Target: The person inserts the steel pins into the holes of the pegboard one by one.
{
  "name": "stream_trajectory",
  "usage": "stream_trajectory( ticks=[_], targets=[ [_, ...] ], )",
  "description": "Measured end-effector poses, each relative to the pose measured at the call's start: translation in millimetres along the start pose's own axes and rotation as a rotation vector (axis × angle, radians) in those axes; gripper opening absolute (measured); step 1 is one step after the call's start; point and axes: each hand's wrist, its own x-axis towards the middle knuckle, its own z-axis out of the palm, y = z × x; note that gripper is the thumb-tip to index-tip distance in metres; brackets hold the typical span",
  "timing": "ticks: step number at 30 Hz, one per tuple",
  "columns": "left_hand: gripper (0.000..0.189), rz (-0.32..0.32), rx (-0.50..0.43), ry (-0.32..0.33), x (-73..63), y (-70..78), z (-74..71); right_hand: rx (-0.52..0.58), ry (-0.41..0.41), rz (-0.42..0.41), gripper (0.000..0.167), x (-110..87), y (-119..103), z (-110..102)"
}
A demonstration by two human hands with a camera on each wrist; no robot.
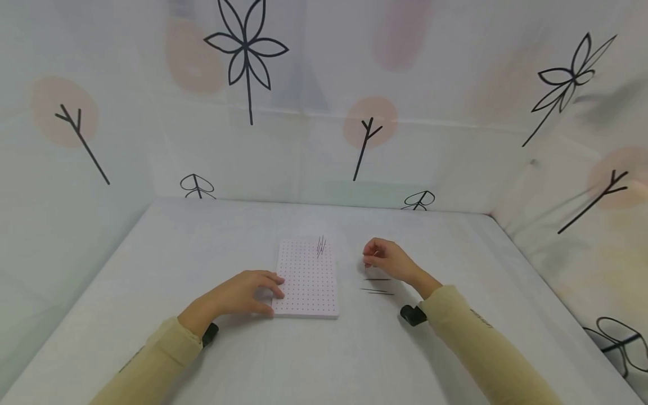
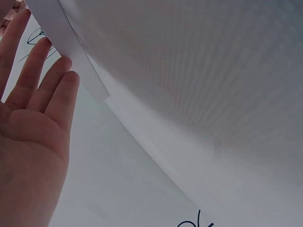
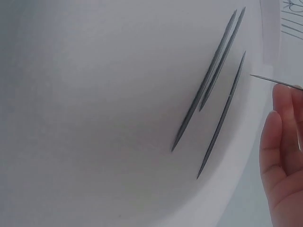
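The white table [image 1: 329, 365] held a flat pink board [image 1: 298, 287] with thin dark sticks [image 1: 321, 247] in, three [image 3: 203, 82] left out, right grip [image 1: 386, 260] pinching one [image 3: 264, 78], left grip [image 1: 242, 293] loose.

A white table [image 1: 202, 242] stands before a pale back wall [image 1: 304, 163], with pale side walls [image 1: 66, 247] at left and right. Black line drawings show 2 flowers [image 1: 246, 46] and 3 twigs [image 1: 361, 157], each twig crossing a peach circle [image 1: 387, 119]. The light is soft.
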Motion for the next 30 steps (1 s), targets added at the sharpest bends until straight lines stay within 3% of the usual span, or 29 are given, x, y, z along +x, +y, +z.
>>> stream_trajectory(
  ticks=[4, 7, 15, 30],
  targets=[
    [0.027, -0.002, -0.004, -0.001, 0.1, -0.4, 0.6, 0.007, 0.003, 0.004, 0.010, 3.6, 1, 3],
    [0.027, 0.003, -0.005, 0.000, 0.1, -1.0, 0.8, 0.020, 0.009, 0.004, 0.009, 11.2, 14, 6],
    [0.027, 0.013, 0.002, 0.005, 0.9, -2.7, 1.5, 0.046, 0.013, -0.027, 0.008, 16.7, 8, 13],
    [0.027, 0.011, -0.006, 0.000, 0.5, -1.1, 0.6, 0.068, 0.027, -0.013, 0.009, 27.1, -5, 24]
  ],
)
